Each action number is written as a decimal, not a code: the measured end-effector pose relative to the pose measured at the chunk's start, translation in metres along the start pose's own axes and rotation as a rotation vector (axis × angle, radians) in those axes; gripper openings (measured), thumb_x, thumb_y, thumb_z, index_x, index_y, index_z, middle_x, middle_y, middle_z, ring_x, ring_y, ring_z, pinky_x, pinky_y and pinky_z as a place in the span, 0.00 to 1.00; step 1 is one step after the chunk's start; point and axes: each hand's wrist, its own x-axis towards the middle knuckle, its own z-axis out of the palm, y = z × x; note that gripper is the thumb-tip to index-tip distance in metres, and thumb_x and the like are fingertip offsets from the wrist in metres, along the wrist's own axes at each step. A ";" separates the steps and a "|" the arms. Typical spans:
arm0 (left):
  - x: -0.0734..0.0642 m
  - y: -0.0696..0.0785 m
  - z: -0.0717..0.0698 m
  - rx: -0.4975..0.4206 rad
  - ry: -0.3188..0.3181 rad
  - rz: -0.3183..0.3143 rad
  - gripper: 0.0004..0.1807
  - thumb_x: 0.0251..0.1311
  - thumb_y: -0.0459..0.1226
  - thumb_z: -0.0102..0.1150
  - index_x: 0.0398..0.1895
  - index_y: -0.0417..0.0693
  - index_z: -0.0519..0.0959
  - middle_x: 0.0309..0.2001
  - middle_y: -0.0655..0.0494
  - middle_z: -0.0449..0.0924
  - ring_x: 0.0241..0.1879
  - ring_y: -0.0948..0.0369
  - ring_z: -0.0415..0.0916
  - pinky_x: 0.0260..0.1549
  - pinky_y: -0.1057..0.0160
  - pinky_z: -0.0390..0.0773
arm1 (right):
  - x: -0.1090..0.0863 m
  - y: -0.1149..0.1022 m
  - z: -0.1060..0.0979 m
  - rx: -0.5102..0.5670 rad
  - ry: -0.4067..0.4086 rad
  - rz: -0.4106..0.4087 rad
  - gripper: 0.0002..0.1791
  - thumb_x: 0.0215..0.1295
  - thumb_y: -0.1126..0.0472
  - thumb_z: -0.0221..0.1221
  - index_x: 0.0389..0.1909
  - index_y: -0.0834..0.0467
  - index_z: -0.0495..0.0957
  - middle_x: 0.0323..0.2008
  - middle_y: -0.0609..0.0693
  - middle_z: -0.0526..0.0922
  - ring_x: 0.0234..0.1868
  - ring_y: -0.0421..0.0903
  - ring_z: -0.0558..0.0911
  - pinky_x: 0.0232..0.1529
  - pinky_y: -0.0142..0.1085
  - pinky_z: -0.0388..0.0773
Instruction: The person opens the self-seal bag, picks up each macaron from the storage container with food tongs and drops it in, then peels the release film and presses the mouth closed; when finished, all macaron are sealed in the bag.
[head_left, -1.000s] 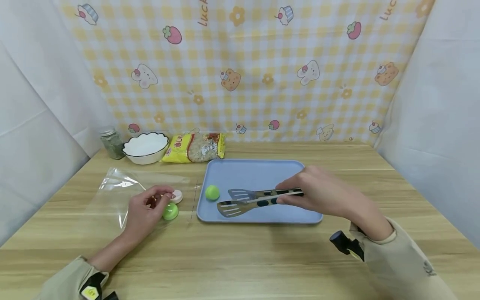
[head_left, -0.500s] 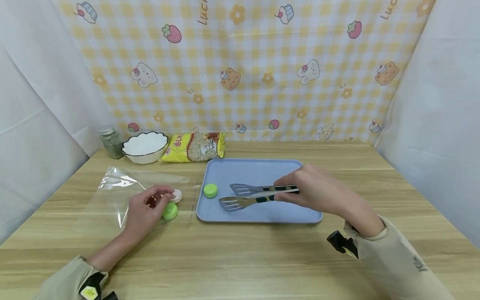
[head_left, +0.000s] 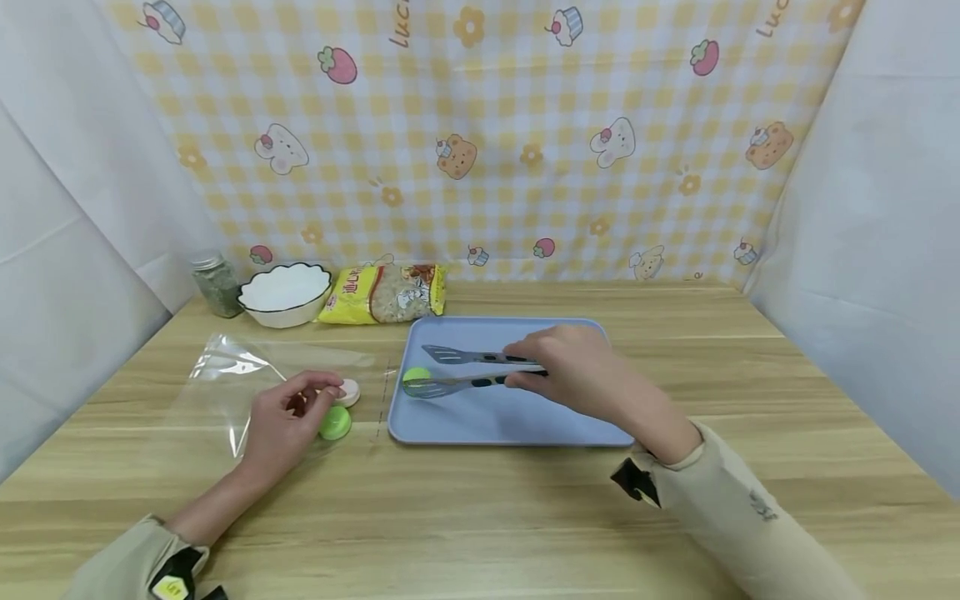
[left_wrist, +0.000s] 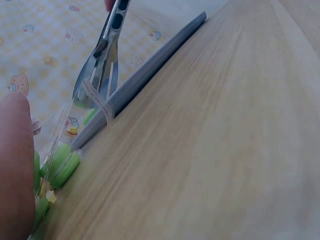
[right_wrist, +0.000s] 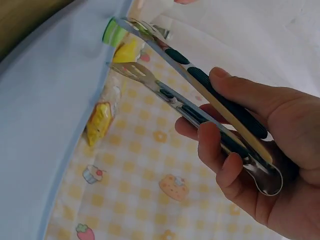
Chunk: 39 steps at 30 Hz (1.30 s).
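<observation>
My right hand (head_left: pixel 577 371) grips a pair of metal serving tongs (head_left: pixel 480 382) with dark handle pads. In the right wrist view, thumb and fingers wrap the handles and the slotted blades stand apart. One blade overlaps a green macaron (head_left: pixel 415 374) on the left side of the blue tray (head_left: pixel 517 425); the other is farther back. My left hand (head_left: pixel 288 421) pinches a clear plastic bag (head_left: pixel 213 400) lying left of the tray. Beside those fingertips are a pale macaron (head_left: pixel 347 392) and a green macaron (head_left: pixel 335 423), seen through the film in the left wrist view (left_wrist: pixel 64 165).
Along the back left stand a jar of dried green herbs (head_left: pixel 215 285), a white scalloped bowl (head_left: pixel 285 312) and a yellow food packet (head_left: pixel 352 298). A checked cloth (head_left: pixel 525 200) hangs behind the wooden table (head_left: pixel 450 517).
My right hand has moved left with the tongs, bringing the near blade over the macaron on the tray. My left hand stays in place at the bag.
</observation>
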 end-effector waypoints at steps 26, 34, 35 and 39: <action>-0.001 -0.026 -0.001 -0.028 0.077 -0.005 0.10 0.51 0.20 0.57 0.32 0.39 0.82 0.25 0.47 0.80 0.19 0.69 0.64 0.14 0.73 0.60 | 0.011 0.001 0.000 0.122 0.061 -0.008 0.09 0.62 0.59 0.61 0.40 0.57 0.84 0.25 0.45 0.83 0.13 0.29 0.68 0.16 0.28 0.66; -0.002 -0.029 -0.003 -0.003 0.140 0.003 0.11 0.52 0.20 0.55 0.35 0.38 0.82 0.26 0.45 0.80 0.20 0.69 0.66 0.15 0.75 0.62 | 0.028 -0.013 0.005 0.140 0.060 -0.066 0.10 0.62 0.58 0.60 0.41 0.58 0.84 0.28 0.46 0.84 0.16 0.29 0.70 0.19 0.27 0.68; -0.002 -0.029 -0.003 -0.003 0.145 0.003 0.11 0.52 0.20 0.55 0.35 0.38 0.82 0.26 0.45 0.80 0.20 0.69 0.66 0.15 0.76 0.62 | 0.031 -0.016 0.006 0.146 0.057 -0.078 0.10 0.63 0.58 0.60 0.41 0.58 0.84 0.28 0.46 0.84 0.16 0.29 0.70 0.20 0.26 0.67; -0.003 -0.029 -0.003 -0.003 0.167 0.009 0.11 0.53 0.20 0.55 0.37 0.37 0.81 0.28 0.45 0.81 0.21 0.70 0.67 0.16 0.76 0.63 | 0.045 -0.027 0.013 0.173 0.049 -0.149 0.10 0.64 0.59 0.58 0.41 0.59 0.84 0.28 0.47 0.84 0.15 0.30 0.68 0.19 0.26 0.66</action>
